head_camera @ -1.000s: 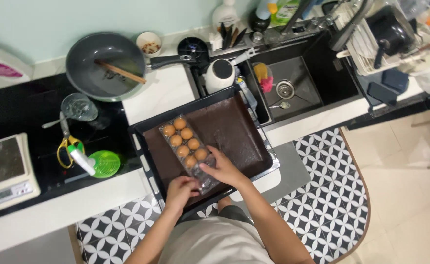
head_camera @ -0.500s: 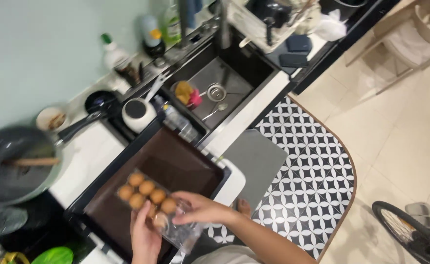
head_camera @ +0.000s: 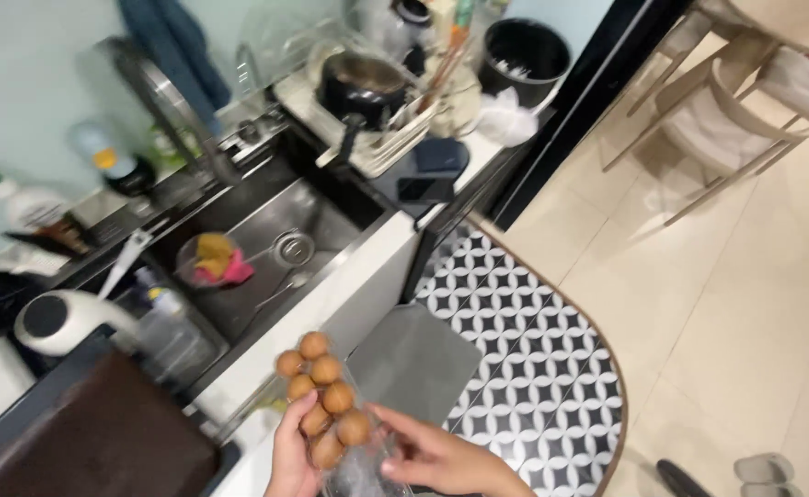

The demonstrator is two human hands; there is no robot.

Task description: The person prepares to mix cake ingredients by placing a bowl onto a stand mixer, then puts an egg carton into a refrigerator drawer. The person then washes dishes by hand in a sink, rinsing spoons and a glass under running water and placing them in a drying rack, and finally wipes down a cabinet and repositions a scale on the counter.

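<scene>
Both my hands hold a clear plastic tray of several round brown balls (head_camera: 323, 400) in front of the counter edge. My left hand (head_camera: 291, 453) grips the tray's left side, thumb next to the lower balls. My right hand (head_camera: 432, 457) holds its right side from below, fingers spread along the clear plastic. The tray is lifted off the dark brown baking tray (head_camera: 91, 442), which lies at the lower left on the counter.
A steel sink (head_camera: 248, 244) holds a yellow and pink sponge in a cup. A white kettle (head_camera: 55, 320) stands left of it. A dish rack with a black pot (head_camera: 367, 87) sits behind. A patterned black and white mat (head_camera: 524, 340) covers the floor.
The tray of brown balls has been lifted off the baking tray and carried right, over the counter edge. My view has swung right toward the sink and floor.
</scene>
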